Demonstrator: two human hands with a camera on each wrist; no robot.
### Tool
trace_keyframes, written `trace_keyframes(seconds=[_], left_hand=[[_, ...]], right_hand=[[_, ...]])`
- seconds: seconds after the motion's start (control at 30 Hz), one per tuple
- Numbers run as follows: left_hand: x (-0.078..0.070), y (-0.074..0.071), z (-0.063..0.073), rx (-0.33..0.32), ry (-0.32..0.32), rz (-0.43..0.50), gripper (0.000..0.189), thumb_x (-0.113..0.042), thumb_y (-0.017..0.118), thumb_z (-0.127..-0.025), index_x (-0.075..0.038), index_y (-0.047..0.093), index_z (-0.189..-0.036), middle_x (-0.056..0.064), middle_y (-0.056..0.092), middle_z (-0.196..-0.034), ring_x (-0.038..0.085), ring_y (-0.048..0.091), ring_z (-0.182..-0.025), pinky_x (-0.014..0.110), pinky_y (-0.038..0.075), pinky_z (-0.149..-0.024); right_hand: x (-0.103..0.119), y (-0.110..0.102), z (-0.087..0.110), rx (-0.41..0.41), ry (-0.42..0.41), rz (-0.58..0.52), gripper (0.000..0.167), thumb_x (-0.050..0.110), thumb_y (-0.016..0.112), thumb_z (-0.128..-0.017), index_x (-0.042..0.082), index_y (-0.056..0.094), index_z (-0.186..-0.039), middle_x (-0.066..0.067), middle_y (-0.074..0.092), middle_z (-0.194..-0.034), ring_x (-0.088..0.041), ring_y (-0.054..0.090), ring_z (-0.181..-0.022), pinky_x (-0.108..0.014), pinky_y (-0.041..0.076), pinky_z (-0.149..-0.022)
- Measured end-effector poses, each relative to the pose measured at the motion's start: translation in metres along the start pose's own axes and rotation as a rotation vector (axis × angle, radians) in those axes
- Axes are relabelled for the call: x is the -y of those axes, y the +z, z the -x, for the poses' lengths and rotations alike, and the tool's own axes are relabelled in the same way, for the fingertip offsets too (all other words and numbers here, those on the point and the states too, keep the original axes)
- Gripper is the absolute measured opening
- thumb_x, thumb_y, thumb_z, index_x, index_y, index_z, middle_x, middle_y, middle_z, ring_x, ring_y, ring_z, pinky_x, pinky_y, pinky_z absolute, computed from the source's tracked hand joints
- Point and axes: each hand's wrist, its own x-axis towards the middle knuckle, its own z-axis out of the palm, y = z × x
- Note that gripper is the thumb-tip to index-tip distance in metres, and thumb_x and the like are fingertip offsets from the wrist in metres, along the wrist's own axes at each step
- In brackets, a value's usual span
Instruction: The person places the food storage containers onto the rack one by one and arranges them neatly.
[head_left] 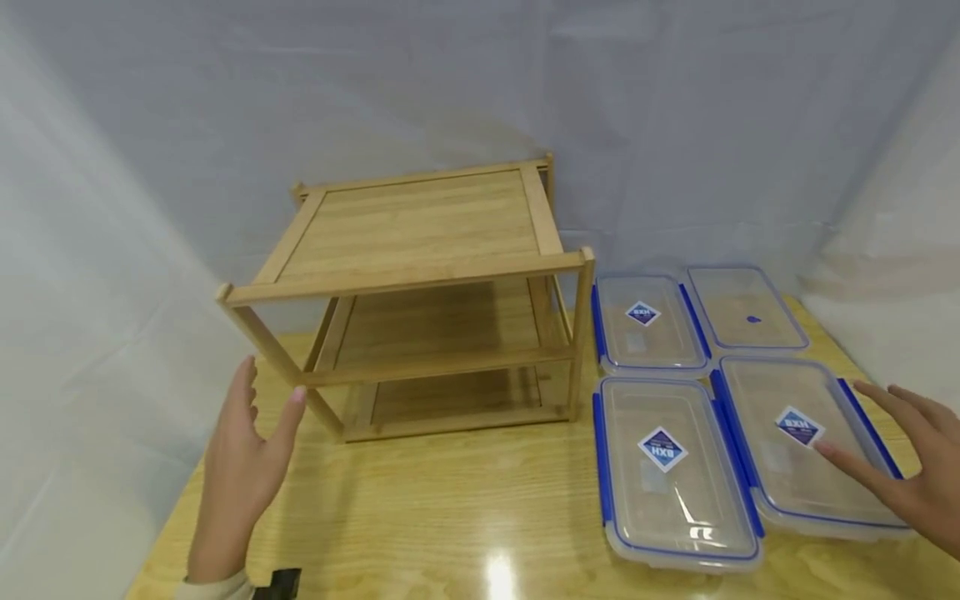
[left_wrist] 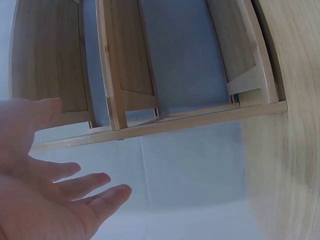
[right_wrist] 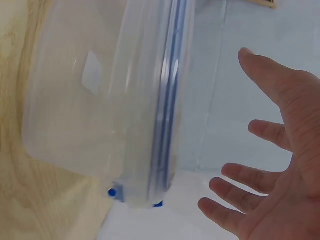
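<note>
Left hand and right hand spread, empty — a hasty grab at the front-right clip-lid food container could shove its close-set left neighbour askew.

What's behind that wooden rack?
Behind the wooden rack hangs a greyish sheet, visible above it and through its gaps. The rack itself covers part of that area, so anything hidden there cannot be seen.

The front right box carries a diamond label, on which the letters BXH can be read. A similar sticker, with the same letters, stands on the front left box, and one more BXH badge on the back left box. Their finer print is too small for reading.
</note>
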Motion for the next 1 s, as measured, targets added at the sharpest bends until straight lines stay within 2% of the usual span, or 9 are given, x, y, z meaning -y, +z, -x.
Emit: trace_keyframes(seconds=[0.03,0.07,0.17,0.27,0.4,0.6,0.77,0.93,1.0], left_hand=[[0.000,0.000,-0.002,0.003,-0.001,0.010,0.082,-0.043,0.051,-0.106,-0.007,0.004,-0.163,0.026,0.013,-0.165,0.059,0.029,-0.139,0.073,0.034,-0.106],[0.001,0.000,-0.003,0.002,0.001,0.018,0.082,-0.043,0.052,-0.106,-0.007,0.005,-0.163,0.026,0.015,-0.164,0.058,0.029,-0.140,0.072,0.035,-0.107],[0.002,-0.001,-0.007,-0.002,-0.005,0.036,0.080,-0.043,0.052,-0.106,-0.008,0.008,-0.163,0.030,0.021,-0.161,0.057,0.033,-0.139,0.070,0.037,-0.107],[0.003,-0.001,-0.011,-0.016,-0.013,0.038,0.078,-0.044,0.052,-0.106,-0.009,0.012,-0.163,0.032,0.029,-0.157,0.056,0.039,-0.135,0.067,0.041,-0.106],[0.004,-0.001,-0.013,-0.002,-0.031,0.069,0.076,-0.046,0.051,-0.106,-0.010,0.016,-0.163,0.030,0.034,-0.156,0.055,0.043,-0.133,0.064,0.043,-0.105],[0.008,0.000,-0.015,0.040,-0.071,0.130,0.075,-0.047,0.050,-0.106,-0.009,0.019,-0.162,0.031,0.038,-0.153,0.052,0.045,-0.133,0.065,0.043,-0.105],[0.012,0.002,-0.018,0.071,-0.100,0.177,0.073,-0.049,0.048,-0.106,-0.009,0.023,-0.162,0.031,0.043,-0.150,0.050,0.046,-0.133,0.068,0.043,-0.103],[0.014,0.006,-0.019,0.078,-0.106,0.245,0.067,-0.047,0.048,-0.106,-0.011,0.032,-0.159,0.029,0.052,-0.142,0.047,0.053,-0.128,0.069,0.043,-0.103],[0.013,0.007,-0.019,0.070,-0.098,0.254,0.063,-0.046,0.048,-0.106,-0.012,0.036,-0.158,0.027,0.056,-0.138,0.044,0.057,-0.124,0.064,0.045,-0.104]], right_hand=[[-0.003,0.000,0.000,0.006,0.013,-0.010,0.090,0.041,0.089,-0.077,-0.002,0.049,-0.146,-0.046,0.045,-0.134,-0.066,0.038,-0.126,-0.077,0.024,-0.110],[-0.006,0.001,0.000,0.010,0.021,-0.017,0.089,0.037,0.090,-0.076,-0.003,0.050,-0.146,-0.046,0.048,-0.131,-0.066,0.041,-0.122,-0.077,0.030,-0.106],[-0.012,0.004,0.000,0.044,0.072,-0.044,0.087,0.028,0.091,-0.076,-0.005,0.049,-0.145,-0.047,0.049,-0.126,-0.065,0.045,-0.110,-0.076,0.040,-0.091],[-0.019,0.008,-0.001,0.119,0.150,-0.075,0.087,0.025,0.089,-0.080,-0.008,0.044,-0.146,-0.048,0.045,-0.129,-0.067,0.045,-0.102,-0.076,0.043,-0.075],[-0.031,0.011,-0.001,0.227,0.260,-0.135,0.086,0.026,0.083,-0.088,-0.011,0.036,-0.150,-0.051,0.038,-0.135,-0.072,0.043,-0.102,-0.081,0.042,-0.074],[-0.052,0.018,0.003,0.304,0.378,-0.192,0.087,0.030,0.077,-0.093,-0.009,0.028,-0.154,-0.051,0.033,-0.139,-0.071,0.041,-0.109,-0.078,0.044,-0.077],[-0.071,0.023,0.004,0.366,0.393,-0.164,0.090,0.037,0.074,-0.095,-0.006,0.024,-0.156,-0.048,0.034,-0.141,-0.070,0.043,-0.111,-0.069,0.050,-0.076],[-0.086,0.028,0.003,0.420,0.427,-0.158,0.095,0.046,0.073,-0.093,0.000,0.023,-0.159,-0.045,0.032,-0.146,-0.069,0.043,-0.114,-0.064,0.052,-0.079],[-0.089,0.031,0.003,0.428,0.433,-0.163,0.095,0.048,0.074,-0.092,0.002,0.024,-0.160,-0.045,0.034,-0.145,-0.068,0.045,-0.114,-0.055,0.058,-0.076]])
